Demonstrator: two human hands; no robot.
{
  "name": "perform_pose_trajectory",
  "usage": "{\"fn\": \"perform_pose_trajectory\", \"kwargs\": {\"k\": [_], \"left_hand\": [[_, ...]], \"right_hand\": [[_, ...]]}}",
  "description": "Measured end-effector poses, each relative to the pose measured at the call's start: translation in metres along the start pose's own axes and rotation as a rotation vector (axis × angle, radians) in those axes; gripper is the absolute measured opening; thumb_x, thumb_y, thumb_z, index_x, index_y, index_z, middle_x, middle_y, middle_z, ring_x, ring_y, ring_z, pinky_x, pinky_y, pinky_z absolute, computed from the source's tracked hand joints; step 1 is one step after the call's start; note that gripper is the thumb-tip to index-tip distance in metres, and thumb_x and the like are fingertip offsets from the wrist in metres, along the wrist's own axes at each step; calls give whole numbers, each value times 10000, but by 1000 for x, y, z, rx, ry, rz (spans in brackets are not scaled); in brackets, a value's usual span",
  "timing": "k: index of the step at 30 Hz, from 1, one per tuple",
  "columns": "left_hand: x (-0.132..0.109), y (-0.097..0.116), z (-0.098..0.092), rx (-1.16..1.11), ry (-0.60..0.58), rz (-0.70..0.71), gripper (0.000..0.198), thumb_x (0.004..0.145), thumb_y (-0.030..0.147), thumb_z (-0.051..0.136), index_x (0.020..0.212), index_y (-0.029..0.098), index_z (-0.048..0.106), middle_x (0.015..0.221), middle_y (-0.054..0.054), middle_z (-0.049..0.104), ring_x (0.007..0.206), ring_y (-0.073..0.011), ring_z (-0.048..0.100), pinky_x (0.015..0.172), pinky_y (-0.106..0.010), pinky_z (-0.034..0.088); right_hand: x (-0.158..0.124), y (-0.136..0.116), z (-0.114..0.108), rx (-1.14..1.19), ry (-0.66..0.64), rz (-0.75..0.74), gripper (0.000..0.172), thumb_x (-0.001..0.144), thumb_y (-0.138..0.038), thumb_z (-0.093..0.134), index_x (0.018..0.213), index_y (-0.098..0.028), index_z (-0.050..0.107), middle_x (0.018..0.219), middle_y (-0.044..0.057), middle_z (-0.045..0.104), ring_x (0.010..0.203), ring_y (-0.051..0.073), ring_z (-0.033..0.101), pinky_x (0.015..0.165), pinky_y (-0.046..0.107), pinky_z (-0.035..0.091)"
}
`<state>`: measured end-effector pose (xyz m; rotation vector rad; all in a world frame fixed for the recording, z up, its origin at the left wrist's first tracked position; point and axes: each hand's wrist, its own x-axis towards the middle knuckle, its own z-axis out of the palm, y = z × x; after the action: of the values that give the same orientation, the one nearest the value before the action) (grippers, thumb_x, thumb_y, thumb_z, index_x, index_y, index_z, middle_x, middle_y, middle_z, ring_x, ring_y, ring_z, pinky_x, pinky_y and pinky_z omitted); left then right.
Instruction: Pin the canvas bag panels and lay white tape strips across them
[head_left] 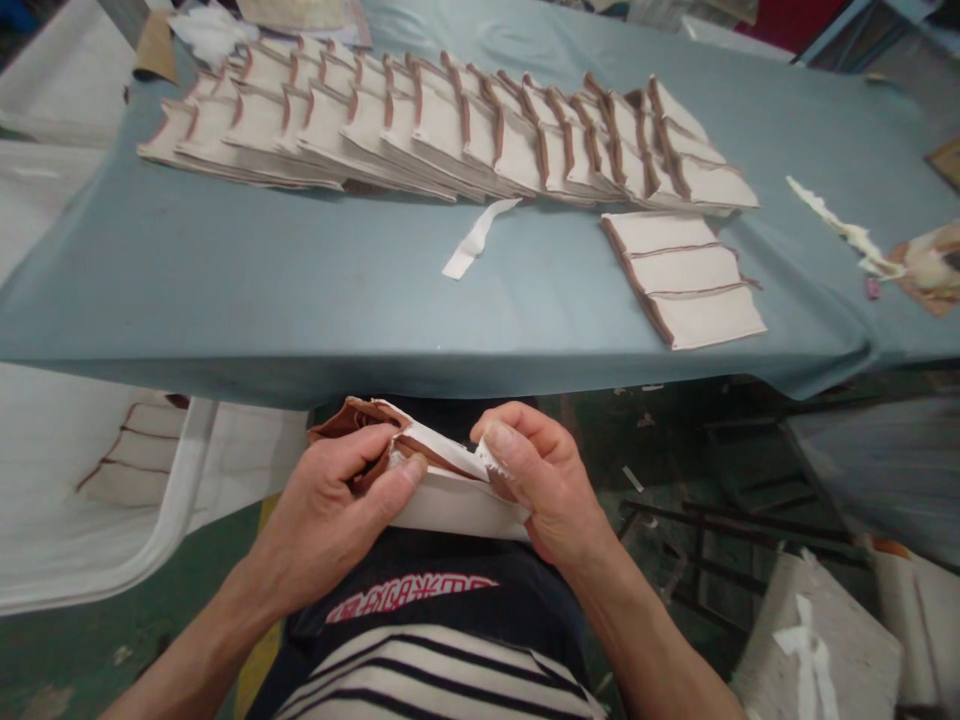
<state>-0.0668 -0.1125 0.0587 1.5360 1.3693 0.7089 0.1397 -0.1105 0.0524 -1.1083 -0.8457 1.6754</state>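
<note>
Overlapping folded pieces (450, 130) on blue table (225, 280)

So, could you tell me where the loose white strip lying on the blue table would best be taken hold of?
Probably at the upper end of the white strip, which curls up off the blue table; the lower end lies flat. Come from the near edge, pinching across its narrow width, since stacked cream pieces crowd the far side.

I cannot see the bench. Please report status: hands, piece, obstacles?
Left hand and right hand both pinch the cream piece over the lap. White strip lifted at its brown edge. Nothing blocking.
</note>
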Motion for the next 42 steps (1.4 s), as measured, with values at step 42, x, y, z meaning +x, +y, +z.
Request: {"fn": "perform_pose_trajectory", "kwargs": {"k": [42], "left_hand": [[16,33,15,-183,-36,128,237,943,304,630,781,183,755,702,9,697,595,-123,560,545,-208,422]], "right_hand": [[6,-2,-1,-82,-22,-3,439,874,-551,813,1147,-212,752,908,16,707,792,160,621,742,271,521]]}}
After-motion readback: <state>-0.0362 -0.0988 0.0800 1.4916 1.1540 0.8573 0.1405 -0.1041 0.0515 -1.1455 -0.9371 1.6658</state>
